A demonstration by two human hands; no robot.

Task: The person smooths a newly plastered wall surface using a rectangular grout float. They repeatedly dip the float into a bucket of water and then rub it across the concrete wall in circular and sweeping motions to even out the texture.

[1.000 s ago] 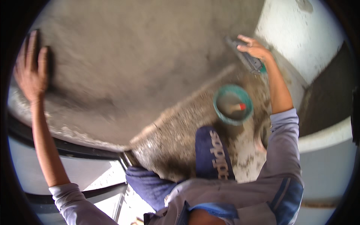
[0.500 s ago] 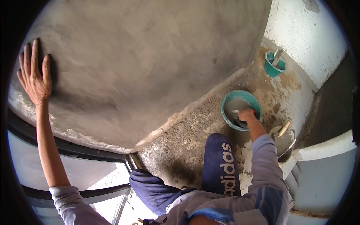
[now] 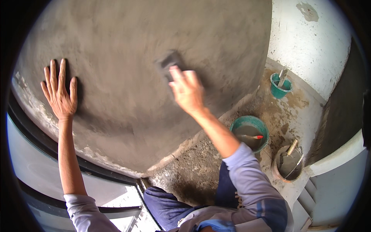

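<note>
My left hand [image 3: 62, 98] lies flat on the grey plastered wall [image 3: 116, 42], its fingers spread. Against the middle of that wall, my right hand [image 3: 188, 92] presses a small dark grey pad [image 3: 171, 60], smeared by motion; its exact kind is hard to make out. Below my right forearm stands a green bucket [image 3: 266, 133] of murky grey water. In it rests a brush-like tool with a red-tipped handle [image 3: 258, 137], its far end under the water.
A smaller green bucket [image 3: 279, 94] holding tools stands farther back by the white wall [image 3: 305, 42]. Nearer on the right is a mortar-filled pail [image 3: 275, 170] with a wooden-handled tool [image 3: 292, 147]. Rough debris [image 3: 189, 166] runs along the wall's foot; a dark frame [image 3: 89, 166] borders the left.
My right hand has come up from the green bucket to the wall with the dark pad. My left hand stays flat on the wall, while the view has shifted.
</note>
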